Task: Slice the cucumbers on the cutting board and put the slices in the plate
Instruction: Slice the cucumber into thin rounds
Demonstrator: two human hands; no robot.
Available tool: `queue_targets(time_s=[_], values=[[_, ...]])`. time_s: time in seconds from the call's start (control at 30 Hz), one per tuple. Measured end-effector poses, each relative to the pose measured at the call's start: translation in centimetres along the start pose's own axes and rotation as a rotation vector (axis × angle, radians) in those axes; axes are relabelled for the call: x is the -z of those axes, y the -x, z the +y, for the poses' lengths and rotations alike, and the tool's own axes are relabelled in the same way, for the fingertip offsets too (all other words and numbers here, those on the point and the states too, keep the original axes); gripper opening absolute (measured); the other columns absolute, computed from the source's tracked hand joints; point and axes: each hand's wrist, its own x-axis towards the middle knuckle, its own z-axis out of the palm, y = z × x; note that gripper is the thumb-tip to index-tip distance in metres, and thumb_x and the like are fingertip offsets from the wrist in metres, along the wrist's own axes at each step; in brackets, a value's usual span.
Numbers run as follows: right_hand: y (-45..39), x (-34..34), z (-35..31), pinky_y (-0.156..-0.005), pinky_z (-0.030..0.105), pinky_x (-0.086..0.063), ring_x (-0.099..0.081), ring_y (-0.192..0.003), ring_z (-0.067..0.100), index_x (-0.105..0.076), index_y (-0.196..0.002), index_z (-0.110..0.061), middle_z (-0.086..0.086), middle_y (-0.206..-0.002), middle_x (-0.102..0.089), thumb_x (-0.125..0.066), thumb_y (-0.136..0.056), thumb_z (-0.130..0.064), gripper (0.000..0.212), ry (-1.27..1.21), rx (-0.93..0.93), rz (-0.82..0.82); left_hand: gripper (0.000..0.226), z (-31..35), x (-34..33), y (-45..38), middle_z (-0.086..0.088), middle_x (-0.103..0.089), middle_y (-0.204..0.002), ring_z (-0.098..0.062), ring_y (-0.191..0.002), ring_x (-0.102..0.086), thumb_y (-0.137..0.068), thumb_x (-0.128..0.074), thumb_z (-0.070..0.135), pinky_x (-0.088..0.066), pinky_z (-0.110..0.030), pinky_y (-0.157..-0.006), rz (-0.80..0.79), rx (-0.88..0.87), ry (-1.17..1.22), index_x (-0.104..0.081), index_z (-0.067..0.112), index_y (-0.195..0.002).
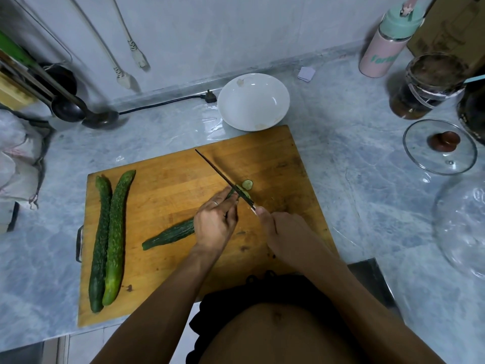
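A wooden cutting board (pixel 168 185) lies on the marble counter. Two whole cucumbers (pixel 110 237) rest side by side along its left edge. My left hand (pixel 215 222) holds down a shorter cucumber piece (pixel 170 233) at its cut end. My right hand (pixel 286 235) grips the handle of a knife (pixel 217 172) whose blade stands against that cut end. One round slice (pixel 247 184) lies flat just beyond the blade, and another leans against it. A white plate (pixel 278 101) sits behind the board with no slices in it.
Ladles (pixel 78 109) and a black power cord (pixel 162 102) lie at the back left. A pink-and-mint bottle (pixel 385 43), a dark jar (pixel 427 85), a glass lid (pixel 420 151) and a clear glass bowl (pixel 462 227) stand on the right.
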Motion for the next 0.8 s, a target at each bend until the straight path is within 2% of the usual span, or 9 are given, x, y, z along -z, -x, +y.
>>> queue_targets(time_s=[0.1, 0.23, 0.33, 0.43, 0.53, 0.63, 0.8], values=[[-0.5, 0.0, 0.0, -0.052, 0.018, -0.037, -0.051, -0.050, 0.006, -0.048, -0.062, -0.021, -0.004, -0.056, -0.052, -0.021, -0.106, -0.046, 0.058, 0.000, -0.003, -0.016, 0.029, 0.1, 0.1, -0.1, -0.002, -0.069, -0.126, -0.020, -0.111, -0.067, -0.087, -0.061, 0.015, -0.057, -0.033, -0.085, 0.005, -0.019, -0.001, -0.076, 0.016, -0.112], [-1.8, -0.4, 0.4, -0.066, 0.029, -0.044, -0.056, -0.065, 0.015, -0.047, -0.067, -0.026, -0.001, -0.065, -0.055, -0.017, -0.106, -0.049, 0.054, 0.003, -0.052, -0.058, 0.030, -0.1, 0.0, -0.1, -0.001, -0.068, -0.126, -0.019, -0.111, -0.067, -0.087, -0.064, 0.012, -0.059, -0.035, -0.084, 0.007, -0.023, -0.002, -0.075, 0.017, -0.114], [-2.7, -1.2, 1.0, -0.070, 0.032, -0.046, -0.058, -0.068, 0.017, -0.054, -0.070, -0.018, 0.003, -0.070, -0.058, -0.014, -0.103, -0.057, 0.064, 0.015, -0.098, -0.051, 0.031, -0.2, 0.0, -0.1, -0.002, -0.067, -0.129, -0.020, -0.112, -0.066, -0.089, -0.065, 0.012, -0.059, -0.035, -0.084, -0.008, -0.014, 0.010, -0.074, 0.017, -0.117], [-2.7, -1.5, 1.3, -0.069, 0.032, -0.044, -0.054, -0.061, 0.014, -0.050, -0.064, -0.019, 0.001, -0.065, -0.054, -0.015, -0.103, -0.056, 0.064, 0.005, -0.112, -0.039, 0.031, -0.5, 0.9, -0.1, -0.005, -0.065, -0.131, -0.022, -0.118, -0.061, -0.091, -0.067, 0.010, -0.054, -0.033, -0.089, -0.035, -0.060, 0.014, -0.071, 0.013, -0.122], [-2.6, -1.2, 1.4, -0.068, 0.031, -0.043, -0.052, -0.060, 0.013, -0.050, -0.061, -0.017, 0.001, -0.062, -0.053, -0.015, -0.104, -0.054, 0.066, -0.019, -0.112, -0.026, 0.032, -1.6, 2.4, -0.3, -0.004, -0.066, -0.129, -0.023, -0.115, -0.062, -0.091, -0.070, 0.014, -0.056, -0.033, -0.084, -0.077, -0.225, -0.112, -0.070, 0.013, -0.123], [-2.5, -0.9, 1.5, -0.064, 0.029, -0.039, -0.052, -0.058, 0.014, -0.049, -0.061, -0.015, 0.002, -0.061, -0.053, -0.014, -0.104, -0.053, 0.068, -0.024, -0.104, -0.032, 0.033, -2.9, 2.9, -0.7, -0.004, -0.064, -0.132, -0.025, -0.114, -0.063, -0.095, -0.064, 0.021, -0.058, -0.036, -0.082, -0.131, -0.340, -0.159, -0.067, 0.013, -0.127], [-1.9, -0.7, 1.1, -0.063, 0.030, -0.038, -0.050, -0.057, 0.014, -0.047, -0.060, -0.015, 0.002, -0.059, -0.051, -0.014, -0.104, -0.051, 0.066, -0.013, -0.059, -0.032, 0.036, -3.5, 2.2, -0.7, -0.006, -0.061, -0.135, -0.026, -0.117, -0.059, -0.099, -0.057, 0.025, -0.059, -0.041, -0.080, -0.134, -0.372, -0.164, -0.062, 0.011, -0.132]])
